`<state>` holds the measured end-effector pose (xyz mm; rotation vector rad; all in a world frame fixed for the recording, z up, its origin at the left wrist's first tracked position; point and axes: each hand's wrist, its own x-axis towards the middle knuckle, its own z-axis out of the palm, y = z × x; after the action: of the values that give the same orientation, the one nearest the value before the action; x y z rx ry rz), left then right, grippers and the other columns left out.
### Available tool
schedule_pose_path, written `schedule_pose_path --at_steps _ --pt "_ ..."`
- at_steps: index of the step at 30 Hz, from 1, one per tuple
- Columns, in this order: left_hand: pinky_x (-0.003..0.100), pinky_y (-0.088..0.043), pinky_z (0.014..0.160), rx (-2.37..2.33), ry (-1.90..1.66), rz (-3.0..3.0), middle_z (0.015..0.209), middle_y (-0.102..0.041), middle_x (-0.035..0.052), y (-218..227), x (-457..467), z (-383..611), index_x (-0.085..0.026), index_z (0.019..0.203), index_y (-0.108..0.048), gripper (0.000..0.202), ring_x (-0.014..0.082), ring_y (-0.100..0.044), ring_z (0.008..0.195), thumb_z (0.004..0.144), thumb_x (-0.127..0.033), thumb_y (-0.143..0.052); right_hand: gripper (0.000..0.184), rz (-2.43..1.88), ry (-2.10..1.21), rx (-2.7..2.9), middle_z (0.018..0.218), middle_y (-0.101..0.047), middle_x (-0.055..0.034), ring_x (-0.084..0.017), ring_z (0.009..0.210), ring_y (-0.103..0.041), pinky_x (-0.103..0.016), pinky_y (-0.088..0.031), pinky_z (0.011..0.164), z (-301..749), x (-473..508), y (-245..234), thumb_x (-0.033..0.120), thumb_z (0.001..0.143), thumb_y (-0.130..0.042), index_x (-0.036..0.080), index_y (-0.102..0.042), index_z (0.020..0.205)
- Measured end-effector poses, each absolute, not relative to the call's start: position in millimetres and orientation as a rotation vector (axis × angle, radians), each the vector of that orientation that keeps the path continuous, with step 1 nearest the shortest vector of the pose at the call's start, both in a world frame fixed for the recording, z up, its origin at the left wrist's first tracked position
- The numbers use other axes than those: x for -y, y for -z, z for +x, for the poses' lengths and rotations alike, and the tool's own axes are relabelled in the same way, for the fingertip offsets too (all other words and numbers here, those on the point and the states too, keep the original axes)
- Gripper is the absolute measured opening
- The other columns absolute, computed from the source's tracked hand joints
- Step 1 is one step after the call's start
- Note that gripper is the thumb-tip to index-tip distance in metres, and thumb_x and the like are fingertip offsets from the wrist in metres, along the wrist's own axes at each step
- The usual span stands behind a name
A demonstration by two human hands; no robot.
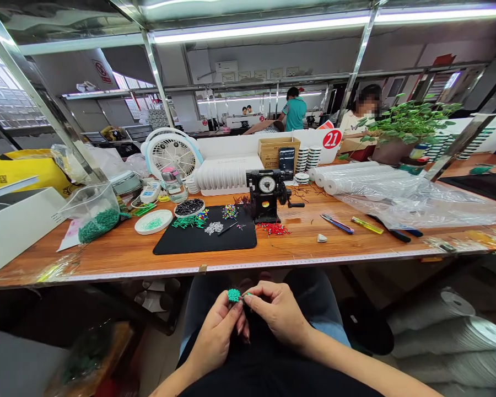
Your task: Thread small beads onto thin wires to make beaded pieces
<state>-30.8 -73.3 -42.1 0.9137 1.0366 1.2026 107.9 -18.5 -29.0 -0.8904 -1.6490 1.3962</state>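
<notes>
Over my lap, my left hand (219, 331) is closed on a round cluster of green beads (233, 295), pinched between thumb and fingers. Its beaded face points up. My right hand (280, 310) meets it from the right, thumb and index finger pinched together beside the cluster. A speck of green shows at those fingertips, too small to name. Beyond my hands, on the table, a black mat (206, 237) bears white beads (214, 227), green pieces and mixed coloured beads (230, 211).
A black hand-cranked machine with a dial (266, 194) stands behind the mat, red pieces (274, 229) before it. Left are a dish of green beads (154, 221) and a fan (173, 155). Tweezers (337, 224), a yellow cutter (367, 225) and plastic rolls (355, 179) lie right.
</notes>
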Motion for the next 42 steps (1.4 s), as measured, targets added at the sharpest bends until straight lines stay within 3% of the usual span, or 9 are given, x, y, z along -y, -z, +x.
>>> schedule_pose_path --at_steps 8,13,17,31,42 --pt "0.021 -0.039 0.042 -1.042 -1.345 0.798 0.050 -0.037 -0.0062 34.8 76.2 -31.6 -0.018 0.073 -0.046 0.020 0.0089 -0.040 0.043 0.085 -0.033 -0.052 0.016 -0.699 -1.418 1.607 0.068 -0.059 -0.0017 -0.013 0.067 -0.051 -0.025 -0.040 0.064 115.9 14.6 41.3 0.030 0.078 -0.063 0.019 -0.074 0.084" --pt "0.016 -0.024 0.032 -0.997 -1.361 0.705 0.049 -0.027 -0.0083 29.5 79.4 -32.0 -0.018 0.070 -0.043 0.022 0.0054 -0.022 0.038 0.083 -0.032 -0.055 0.015 -0.560 -1.429 1.666 0.066 -0.052 -0.0009 -0.013 0.067 -0.046 -0.026 -0.037 0.064 120.3 14.8 42.6 0.030 0.076 -0.067 0.022 -0.075 0.085" --pt "0.014 -0.018 0.030 -0.902 -1.325 0.649 0.049 -0.023 -0.0089 26.5 79.1 -33.9 -0.019 0.070 -0.042 0.022 0.0048 -0.016 0.038 0.083 -0.031 -0.054 0.014 -0.517 -1.438 1.720 0.063 -0.047 0.0001 -0.013 0.064 -0.043 -0.026 -0.034 0.061 119.7 16.9 37.2 0.031 0.075 -0.068 0.022 -0.075 0.085" --pt "0.011 -0.019 0.030 -0.937 -1.214 0.579 0.049 -0.027 -0.0100 25.8 80.6 -37.8 -0.017 0.072 -0.044 0.028 0.0020 -0.016 0.036 0.078 -0.037 -0.061 0.015 -0.446 -1.380 1.863 0.067 -0.048 -0.0002 -0.011 0.064 -0.044 -0.023 -0.035 0.059 118.2 17.9 30.3 0.025 0.077 -0.066 0.020 -0.075 0.088" --pt "0.014 -0.013 0.031 -0.902 -1.307 0.599 0.047 -0.023 -0.0101 28.6 77.4 -36.5 -0.017 0.073 -0.049 0.022 0.0035 -0.013 0.038 0.077 -0.032 -0.063 0.014 -0.695 -1.241 1.807 0.065 -0.056 -0.0020 -0.013 0.065 -0.050 -0.025 -0.038 0.062 118.4 16.9 34.8 0.024 0.079 -0.063 0.015 -0.073 0.077"
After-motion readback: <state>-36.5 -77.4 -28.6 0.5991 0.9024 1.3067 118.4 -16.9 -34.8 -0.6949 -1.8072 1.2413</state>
